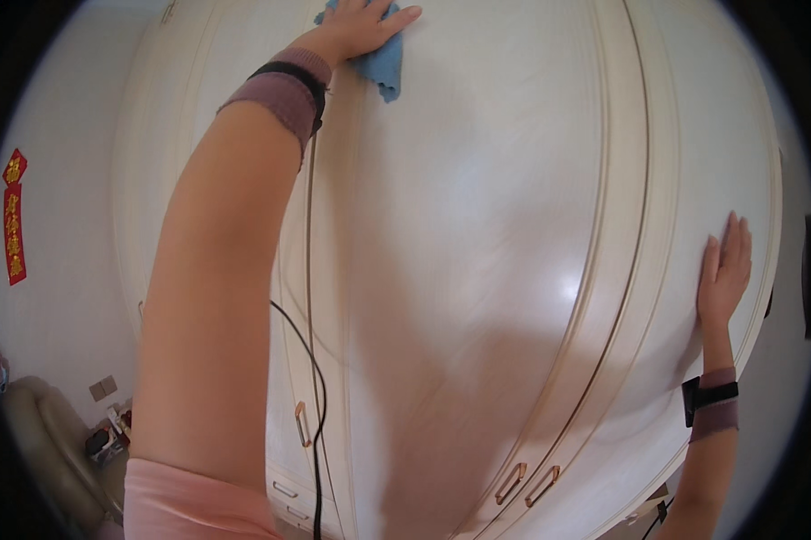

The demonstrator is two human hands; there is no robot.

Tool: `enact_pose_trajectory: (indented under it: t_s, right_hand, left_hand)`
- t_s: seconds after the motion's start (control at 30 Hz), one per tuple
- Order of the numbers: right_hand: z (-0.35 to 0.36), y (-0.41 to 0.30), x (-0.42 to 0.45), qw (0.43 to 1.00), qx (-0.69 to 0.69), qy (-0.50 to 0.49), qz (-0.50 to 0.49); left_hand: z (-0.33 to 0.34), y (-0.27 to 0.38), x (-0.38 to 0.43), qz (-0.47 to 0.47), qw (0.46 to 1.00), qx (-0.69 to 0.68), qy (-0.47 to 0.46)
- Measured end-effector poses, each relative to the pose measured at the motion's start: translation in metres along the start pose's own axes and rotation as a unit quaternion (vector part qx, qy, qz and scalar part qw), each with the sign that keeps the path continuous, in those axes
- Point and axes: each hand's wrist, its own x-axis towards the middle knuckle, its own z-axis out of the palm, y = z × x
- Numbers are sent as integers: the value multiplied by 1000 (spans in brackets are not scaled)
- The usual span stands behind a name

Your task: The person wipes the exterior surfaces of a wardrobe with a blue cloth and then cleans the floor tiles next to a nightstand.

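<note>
High on a cream wardrobe door (473,202), my left hand (361,27) presses a blue cloth (385,67) against the surface, its thumb spread out to the right. Part of the cloth lies hidden beneath the palm, and its lower corner hangs below the hand. My right hand (726,273) rests against the door panel at the far right, fingers pointing up, with nothing seen in it. Both wrists wear a purple cuff with a black strap. Two metal door handles (511,483) show low on the wardrobe, between the arms.
A black cable (323,385) hangs beside the left arm. Another door handle (302,424) and drawer handles (285,489) are at lower left. A sofa (48,439) stands far left, below a red wall decoration (14,216) with gold writing. A wall switch plate (103,388) is nearby.
</note>
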Motion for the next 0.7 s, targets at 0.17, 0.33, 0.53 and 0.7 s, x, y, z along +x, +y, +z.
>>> enact_pose_trajectory:
  t_s: [0.17,0.33,0.53,0.7]
  right_hand:
    - [6,7,-2,1000,-2,-2,-16]
    - [14,1,-5,1000,-4,3,-10]
    - [13,5,-5,999,-27,13,-14]
    - [16,1,-10,998,-61,1,-9]
  left_hand:
    - [13,26,-130,56,998,-6,14]
    - [-4,36,-217,15,998,-60,-8]
    - [-30,120,-439,-68,974,-113,-182]
    - [-49,141,-509,-72,948,-105,-292]
